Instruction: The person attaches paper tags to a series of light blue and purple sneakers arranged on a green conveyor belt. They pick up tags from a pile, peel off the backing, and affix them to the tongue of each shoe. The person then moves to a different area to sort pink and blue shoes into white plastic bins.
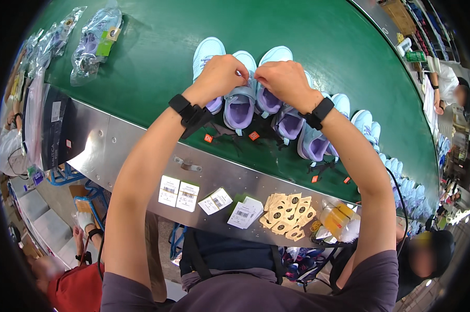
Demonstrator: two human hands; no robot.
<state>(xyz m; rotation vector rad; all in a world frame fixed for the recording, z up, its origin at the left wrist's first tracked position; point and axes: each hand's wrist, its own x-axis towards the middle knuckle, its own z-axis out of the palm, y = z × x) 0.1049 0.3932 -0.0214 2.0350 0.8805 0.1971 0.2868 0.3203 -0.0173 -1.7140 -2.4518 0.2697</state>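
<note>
Several light blue children's sneakers with lavender linings stand in a row on the green conveyor belt, toes pointing away from me. Above the tongue and laces of one sneaker (pixel 239 110), my left hand (pixel 220 78) is closed, thumb and fingers pinched together. My right hand (pixel 288 82) is pinched just beside it, over the neighbouring sneaker (pixel 275 54). What the fingertips hold, if anything, is too small to make out. A third sneaker (pixel 208 50) stands left of these, partly behind my left hand. Small orange tags (pixel 253 135) with dark cords lie by the heels.
Stacks of white barcode cards (pixel 187 196) and a pile of tan stickers (pixel 288 213) lie on the metal ledge (pixel 214 218), near a yellow container (pixel 339 221). Bagged sneakers (pixel 94 44) sit far left. More sneakers (pixel 367 127) extend right. Other people work at both sides.
</note>
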